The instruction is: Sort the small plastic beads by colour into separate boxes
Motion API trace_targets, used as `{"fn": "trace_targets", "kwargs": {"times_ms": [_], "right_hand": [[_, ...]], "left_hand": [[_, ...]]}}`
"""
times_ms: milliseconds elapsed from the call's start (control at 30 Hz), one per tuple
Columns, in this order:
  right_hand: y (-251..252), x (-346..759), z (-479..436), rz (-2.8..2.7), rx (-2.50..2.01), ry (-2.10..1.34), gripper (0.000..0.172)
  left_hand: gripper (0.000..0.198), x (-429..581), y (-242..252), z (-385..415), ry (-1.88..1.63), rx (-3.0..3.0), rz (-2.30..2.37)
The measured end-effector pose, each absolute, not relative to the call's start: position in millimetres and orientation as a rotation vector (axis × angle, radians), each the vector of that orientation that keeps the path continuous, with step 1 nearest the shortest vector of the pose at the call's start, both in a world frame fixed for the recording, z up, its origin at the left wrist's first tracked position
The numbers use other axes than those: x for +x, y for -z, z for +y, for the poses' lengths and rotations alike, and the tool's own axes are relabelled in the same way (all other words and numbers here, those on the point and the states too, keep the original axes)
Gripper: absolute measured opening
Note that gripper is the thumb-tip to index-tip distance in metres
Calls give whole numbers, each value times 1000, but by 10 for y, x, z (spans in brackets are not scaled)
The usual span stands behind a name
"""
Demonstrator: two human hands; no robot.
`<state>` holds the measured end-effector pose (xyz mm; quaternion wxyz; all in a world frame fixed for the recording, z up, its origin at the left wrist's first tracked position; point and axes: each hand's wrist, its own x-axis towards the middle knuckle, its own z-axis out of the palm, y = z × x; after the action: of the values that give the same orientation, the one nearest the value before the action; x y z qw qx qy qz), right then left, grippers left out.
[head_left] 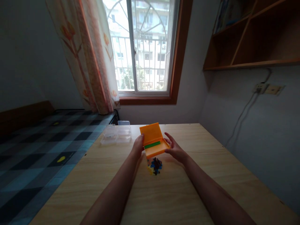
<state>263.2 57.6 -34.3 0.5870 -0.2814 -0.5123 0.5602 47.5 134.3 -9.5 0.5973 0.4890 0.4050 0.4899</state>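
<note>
An orange hinged box (153, 140) is held open above the wooden table (187, 187), its lid tilted up and back. A green strip (152, 145) lies inside it. My left hand (138, 144) grips the box's left side. On the right side, my right hand (173, 147) holds the box with its fingers partly spread. Below the box, a small heap of coloured pieces (154, 165), blue, yellow and dark, lies on the table.
A clear plastic compartment box (116, 134) sits at the table's far left corner. A bed with a checked cover (42, 150) runs along the left. Behind are a window (145, 47) with a curtain, and wall shelves (253, 34) at the upper right.
</note>
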Motion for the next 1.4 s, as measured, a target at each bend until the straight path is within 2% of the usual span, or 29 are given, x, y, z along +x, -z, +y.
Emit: {"fn": "trace_targets", "kwargs": {"times_ms": [267, 467, 600, 767, 900, 1067, 1100, 1233, 1400], "right_hand": [[100, 2673, 437, -1151, -589, -1439, 100], [48, 2589, 431, -964, -735, -1506, 57], [109, 2524, 503, -889, -917, -1395, 42], [187, 2557, 561, -866, -1034, -1307, 44], [238, 2609, 619, -851, -1092, -1202, 44], [200, 2661, 695, -920, -1171, -1014, 42], [177, 2661, 707, -947, -1186, -975, 41], [69, 2641, 748, -1053, -1250, -827, 39], [-6, 2712, 780, -1150, -1350, -649, 35]], "left_hand": [[34, 521, 0, 1320, -995, 966, 1032], [39, 599, -63, 1202, -923, 1030, 1049], [45, 645, -62, 1157, -884, 1133, 1027], [61, 536, -20, 1189, -837, 1311, 1054], [62, 382, 6, 1040, -1012, 1508, 1110], [90, 439, 148, 690, -1183, 1731, 1068], [90, 487, 190, 654, -1211, 1728, 1096], [59, 607, 269, 658, -1298, 1599, 1258], [54, 398, 176, 630, -1310, 1727, 1290]]}}
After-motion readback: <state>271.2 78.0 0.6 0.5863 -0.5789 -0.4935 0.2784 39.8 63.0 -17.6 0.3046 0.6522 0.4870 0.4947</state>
